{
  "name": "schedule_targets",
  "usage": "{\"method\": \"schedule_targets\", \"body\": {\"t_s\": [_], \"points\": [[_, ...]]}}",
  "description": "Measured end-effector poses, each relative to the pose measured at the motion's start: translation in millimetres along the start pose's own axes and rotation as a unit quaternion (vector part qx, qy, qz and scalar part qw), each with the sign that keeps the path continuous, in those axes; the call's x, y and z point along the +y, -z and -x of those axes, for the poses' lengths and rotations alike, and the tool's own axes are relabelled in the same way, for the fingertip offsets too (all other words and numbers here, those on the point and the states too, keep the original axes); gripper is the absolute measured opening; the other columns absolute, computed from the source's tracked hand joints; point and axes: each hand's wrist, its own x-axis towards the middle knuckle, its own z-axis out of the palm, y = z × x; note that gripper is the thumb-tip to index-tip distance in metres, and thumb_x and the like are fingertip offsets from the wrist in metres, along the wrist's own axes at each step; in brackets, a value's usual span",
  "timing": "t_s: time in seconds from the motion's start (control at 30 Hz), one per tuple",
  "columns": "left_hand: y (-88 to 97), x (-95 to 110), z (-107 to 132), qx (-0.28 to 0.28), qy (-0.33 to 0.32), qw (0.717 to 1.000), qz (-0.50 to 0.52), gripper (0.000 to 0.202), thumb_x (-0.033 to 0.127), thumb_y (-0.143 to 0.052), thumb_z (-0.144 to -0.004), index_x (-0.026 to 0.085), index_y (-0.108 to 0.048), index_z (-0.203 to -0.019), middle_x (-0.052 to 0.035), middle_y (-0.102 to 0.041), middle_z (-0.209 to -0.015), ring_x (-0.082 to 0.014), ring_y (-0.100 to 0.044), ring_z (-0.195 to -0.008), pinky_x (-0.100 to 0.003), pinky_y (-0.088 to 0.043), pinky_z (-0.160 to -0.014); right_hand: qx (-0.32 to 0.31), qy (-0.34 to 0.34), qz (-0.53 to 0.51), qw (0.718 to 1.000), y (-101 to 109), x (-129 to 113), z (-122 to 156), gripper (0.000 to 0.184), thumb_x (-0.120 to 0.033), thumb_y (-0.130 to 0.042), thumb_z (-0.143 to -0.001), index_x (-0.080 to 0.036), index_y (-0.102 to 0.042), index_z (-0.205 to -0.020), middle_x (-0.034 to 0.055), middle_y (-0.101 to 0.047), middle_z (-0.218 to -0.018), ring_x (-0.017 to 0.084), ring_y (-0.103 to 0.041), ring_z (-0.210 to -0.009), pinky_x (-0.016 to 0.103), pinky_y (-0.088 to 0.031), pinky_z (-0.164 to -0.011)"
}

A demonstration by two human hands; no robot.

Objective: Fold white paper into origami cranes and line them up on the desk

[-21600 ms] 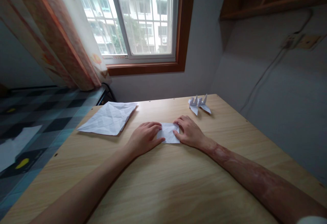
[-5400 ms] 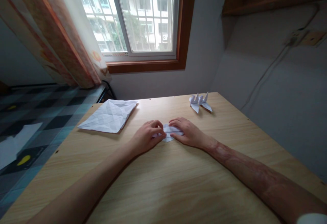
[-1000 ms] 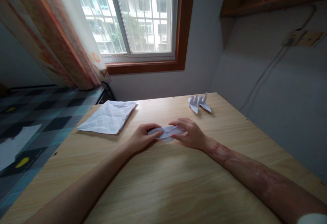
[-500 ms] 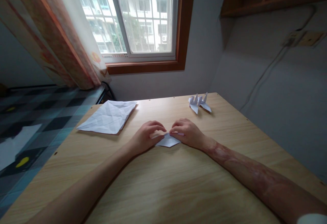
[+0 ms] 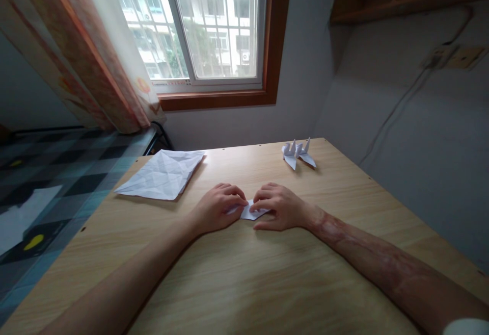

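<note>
A small piece of folded white paper (image 5: 251,213) lies on the table between my hands, its two sides partly covered. My left hand (image 5: 219,207) is closed over the left side of the paper, thumb and fingertips drawn together on it. With fingers bent above the right side, my right hand (image 5: 280,206) touches the paper at the index fingertip. Its thumb is spread away, low on the wood in front of the paper.
Two folded paper cranes (image 5: 298,155) stand at the table's back right. Creased white sheets (image 5: 164,174) lie at the back left of the wooden table (image 5: 229,284). A checked bed (image 5: 69,172) adjoins the left, below a window (image 5: 221,29).
My right thumb has come off the paper and moved toward me, apart from the fingers. My left fingers have closed down onto the paper's left side.
</note>
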Motion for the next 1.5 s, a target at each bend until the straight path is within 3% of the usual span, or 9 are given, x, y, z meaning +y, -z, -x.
{"method": "schedule_targets", "body": {"t_s": [0.2, 0.3, 0.37, 0.5, 0.7, 0.93, 1.13, 1.3, 1.5], "points": [[2.5, 3.9, -0.8, -0.008, -0.031, 0.999, -0.014, 0.019, 0.017, -0.066, -0.098, 0.026, -0.081, -0.104, -0.0045, -0.084, -0.113, -0.0208, -0.077, -0.096, -0.038, -0.056, -0.095, 0.020, -0.054, -0.035, 0.998, -3.5, 1.9, -1.2, 0.015, -0.030, -0.074, -0.106, -0.023, -0.078, -0.092, 0.0045, -0.079, -0.093, 0.020, -0.072, -0.086, 0.036, -0.055, -0.087], [2.9, 5.9, -1.2, -0.003, -0.032, 0.999, -0.004, 0.021, 0.016, -0.064, -0.097, 0.025, -0.081, -0.107, -0.0047, -0.084, -0.111, -0.0213, -0.077, -0.095, -0.038, -0.057, -0.094, 0.026, -0.095, -0.064, 0.993, -2.9, 2.1, -2.2, 0.005, -0.023, -0.074, -0.104, -0.023, -0.079, -0.105, 0.0036, -0.077, -0.091, 0.019, -0.071, -0.084, 0.034, -0.057, -0.084], [3.1, 6.9, -1.2, -0.008, -0.029, 1.000, 0.002, 0.020, 0.020, -0.067, -0.097, 0.025, -0.081, -0.110, -0.0057, -0.084, -0.112, -0.0222, -0.078, -0.095, -0.039, -0.058, -0.094, 0.018, -0.108, -0.074, 0.991, -2.4, 2.4, -2.2, 0.010, -0.020, -0.073, -0.104, -0.023, -0.080, -0.110, 0.0030, -0.075, -0.090, 0.018, -0.070, -0.083, 0.033, -0.057, -0.082], [2.0, 6.2, -0.3, -0.018, -0.021, 1.000, -0.006, 0.016, 0.033, -0.075, -0.098, 0.025, -0.082, -0.110, -0.0070, -0.084, -0.110, -0.0232, -0.078, -0.097, -0.040, -0.059, -0.095, 0.018, -0.093, -0.078, 0.992, -3.0, 3.5, -0.9, 0.010, -0.019, -0.072, -0.103, -0.023, -0.081, -0.102, 0.0046, -0.075, -0.094, 0.019, -0.070, -0.087, 0.032, -0.058, -0.082], [1.0, 2.3, 0.5, 0.003, -0.034, 0.999, -0.020, 0.015, 0.026, -0.069, -0.103, 0.027, -0.084, -0.104, -0.0046, -0.086, -0.109, -0.0198, -0.079, -0.093, -0.036, -0.058, -0.092, 0.027, -0.061, -0.063, 0.996, -2.0, 1.9, -1.4, 0.013, -0.016, -0.073, -0.101, -0.026, -0.080, -0.104, 0.0049, -0.081, -0.108, 0.022, -0.073, -0.099, 0.037, -0.061, -0.091], [4.9, 4.6, 0.2, -0.011, -0.073, 0.997, -0.022, 0.016, 0.024, -0.069, -0.102, 0.027, -0.084, -0.106, -0.0046, -0.087, -0.111, -0.0200, -0.082, -0.093, -0.036, -0.061, -0.093, -0.001, -0.025, -0.017, 1.000, 2.1, -0.7, -1.7, 0.005, -0.030, -0.078, -0.100, -0.026, -0.080, -0.103, 0.0041, -0.084, -0.108, 0.022, -0.076, -0.096, 0.040, -0.058, -0.092], [3.7, 7.7, -1.5, 0.000, -0.069, 0.997, -0.014, 0.013, 0.028, -0.071, -0.102, 0.027, -0.084, -0.101, -0.0042, -0.087, -0.108, -0.0190, -0.082, -0.091, -0.034, -0.061, -0.092, 0.010, -0.023, -0.012, 1.000, 0.7, -0.9, -1.0, 0.009, -0.029, -0.074, -0.104, -0.025, -0.080, -0.099, 0.0046, -0.084, -0.104, 0.022, -0.074, -0.092, 0.039, -0.057, -0.090], [1.9, 4.8, -0.8, 0.010, -0.050, 0.999, 0.002, 0.013, 0.032, -0.074, -0.102, 0.026, -0.085, -0.101, -0.0061, -0.087, -0.103, -0.0206, -0.081, -0.089, -0.035, -0.061, -0.088, 0.021, -0.054, -0.032, 0.998, -1.4, -2.2, -2.6, 0.014, -0.024, -0.068, -0.107, -0.023, -0.078, -0.097, 0.0065, -0.082, -0.098, 0.022, -0.073, -0.089, 0.037, -0.056, -0.087], [0.0, 3.2, 0.3, 0.006, -0.023, 1.000, -0.009, 0.020, 0.027, -0.065, -0.108, 0.024, -0.085, -0.103, -0.0066, -0.086, -0.103, -0.0205, -0.079, -0.089, -0.034, -0.059, -0.087, 0.047, -0.144, -0.061, 0.986, -6.7, 2.9, -2.0, 0.009, -0.020, -0.069, -0.107, -0.022, -0.077, -0.101, 0.0041, -0.078, -0.093, 0.020, -0.071, -0.087, 0.033, -0.053, -0.082]]}}
